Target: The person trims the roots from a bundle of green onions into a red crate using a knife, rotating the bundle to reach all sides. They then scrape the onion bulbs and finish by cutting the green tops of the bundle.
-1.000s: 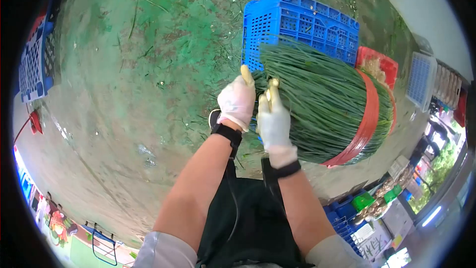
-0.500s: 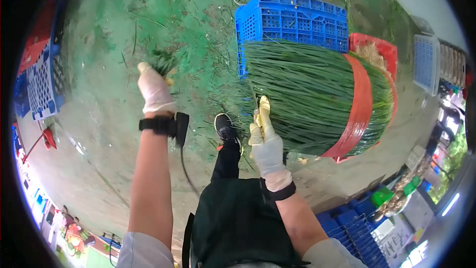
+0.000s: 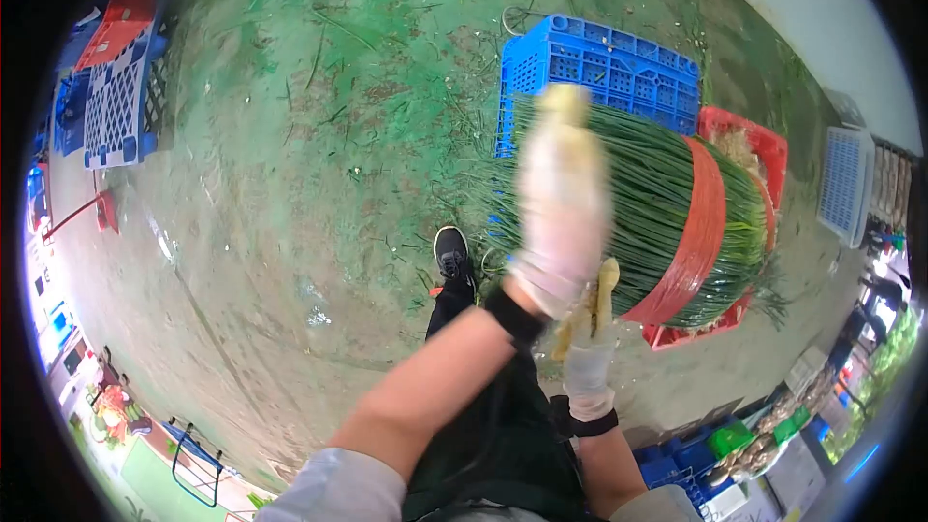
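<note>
A thick bundle of long green chives, bound by a wide red band, lies on its side over crates. My left hand, in a pale glove with yellowed fingertips, is smeared by motion above the bundle's cut-leaf end. Whether its fingers hold anything cannot be made out. Lower down, beside the bundle's near side, my gloved right hand is closed on a knife, its index finger stretched forward. The blade is hidden now, partly behind my left hand.
A blue crate and a red crate support the bundle. Leaf scraps litter the wet green floor. My shoe stands left of the bundle. Pale crates lean at right; stacked crates stand far left.
My left hand has swung right from over the floor, where it held cut green tips, to above the bundle. My right hand has moved down and right, away from the leaf ends.
</note>
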`<state>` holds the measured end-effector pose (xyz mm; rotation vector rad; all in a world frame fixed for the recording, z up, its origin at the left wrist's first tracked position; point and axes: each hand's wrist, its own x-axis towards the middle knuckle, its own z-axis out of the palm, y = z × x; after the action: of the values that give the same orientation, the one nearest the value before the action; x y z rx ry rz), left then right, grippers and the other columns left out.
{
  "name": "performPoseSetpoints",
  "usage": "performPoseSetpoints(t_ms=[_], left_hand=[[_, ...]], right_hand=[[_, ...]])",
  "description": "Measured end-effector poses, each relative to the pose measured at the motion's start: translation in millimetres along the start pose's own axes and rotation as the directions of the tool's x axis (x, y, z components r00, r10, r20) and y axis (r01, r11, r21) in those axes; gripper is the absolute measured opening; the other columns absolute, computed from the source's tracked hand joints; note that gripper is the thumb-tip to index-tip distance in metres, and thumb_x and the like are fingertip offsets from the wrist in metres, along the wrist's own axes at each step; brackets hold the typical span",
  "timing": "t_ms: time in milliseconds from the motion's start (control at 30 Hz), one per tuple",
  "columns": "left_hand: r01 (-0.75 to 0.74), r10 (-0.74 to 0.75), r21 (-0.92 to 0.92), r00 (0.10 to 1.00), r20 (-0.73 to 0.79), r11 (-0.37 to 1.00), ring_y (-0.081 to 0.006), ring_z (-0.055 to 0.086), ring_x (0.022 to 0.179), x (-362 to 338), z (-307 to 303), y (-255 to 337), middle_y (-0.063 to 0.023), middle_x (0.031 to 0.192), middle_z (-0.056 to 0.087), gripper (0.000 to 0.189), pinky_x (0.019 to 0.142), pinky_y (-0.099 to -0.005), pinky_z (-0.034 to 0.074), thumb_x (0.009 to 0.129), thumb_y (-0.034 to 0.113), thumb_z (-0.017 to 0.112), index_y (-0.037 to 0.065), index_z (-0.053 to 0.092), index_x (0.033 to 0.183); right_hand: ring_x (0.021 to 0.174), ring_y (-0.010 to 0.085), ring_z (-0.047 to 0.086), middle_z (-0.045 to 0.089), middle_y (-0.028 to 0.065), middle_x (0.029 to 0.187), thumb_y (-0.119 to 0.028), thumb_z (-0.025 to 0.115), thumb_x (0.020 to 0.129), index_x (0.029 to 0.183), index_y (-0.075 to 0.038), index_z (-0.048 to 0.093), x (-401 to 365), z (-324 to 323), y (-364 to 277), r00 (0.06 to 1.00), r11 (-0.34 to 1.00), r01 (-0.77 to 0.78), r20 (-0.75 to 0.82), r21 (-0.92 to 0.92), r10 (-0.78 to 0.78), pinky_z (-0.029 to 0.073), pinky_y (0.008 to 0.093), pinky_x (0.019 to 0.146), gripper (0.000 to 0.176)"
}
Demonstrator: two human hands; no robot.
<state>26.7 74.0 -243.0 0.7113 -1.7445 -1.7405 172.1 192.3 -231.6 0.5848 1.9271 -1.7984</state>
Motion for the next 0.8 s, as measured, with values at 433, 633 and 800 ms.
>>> performPoseSetpoints(t_ms=[433, 633, 800], left_hand=[[0.201, -0.76, 0.832, 0.556, 0.337, 0.517, -0.0447, 0.06, 0.123, 12.2, -112.1, -204.7, -0.0238, 0.125, 0.069, 0.073, 0.109, -0.0532, 0.043, 0.108, 0.057, 0.013, 0.011, 0.065, 0.131], [-0.081, -0.447, 0.852, 0.824, 0.349, 0.517, -0.0407, 0.072, 0.082, -17.4, -115.3, -189.3, -0.018, 0.091, 0.075, 0.048, 0.073, -0.052, 0.057, 0.11, 0.045, 0.037, 0.009, 0.067, 0.098], [-0.008, -0.405, 0.886, 0.887, 0.22, 0.464, -0.0384, 0.071, 0.077, -22.3, -102.2, -188.3, -0.0161, 0.079, 0.073, 0.047, 0.07, -0.0506, 0.056, 0.109, 0.04, 0.042, 0.01, 0.068, 0.085]], right_hand=[[0.114, 0.0289, 0.071, 0.066, 0.0191, 0.137, -0.011, 0.06, 0.103, 0.153, -0.005, 0.048, 98.0, 62.1, 45.0, 0.979, 0.865, 0.188, 0.165, -0.466, -0.124, 0.056, 0.0345, 0.093, 0.052], [0.099, 0.0374, 0.073, 0.074, 0.0209, 0.116, -0.032, 0.058, 0.104, 0.153, -0.019, 0.051, 116.9, 86.4, 42.4, 0.994, 0.762, -0.045, 0.048, -0.647, 0.1, 0.056, 0.0422, 0.083, 0.051], [0.085, 0.0398, 0.071, 0.072, 0.0227, 0.114, -0.027, 0.054, 0.104, 0.157, -0.022, 0.046, 87.2, 76.6, 48.2, 0.996, 0.703, 0.018, 0.075, -0.711, 0.05, 0.056, 0.0438, 0.075, 0.054]])
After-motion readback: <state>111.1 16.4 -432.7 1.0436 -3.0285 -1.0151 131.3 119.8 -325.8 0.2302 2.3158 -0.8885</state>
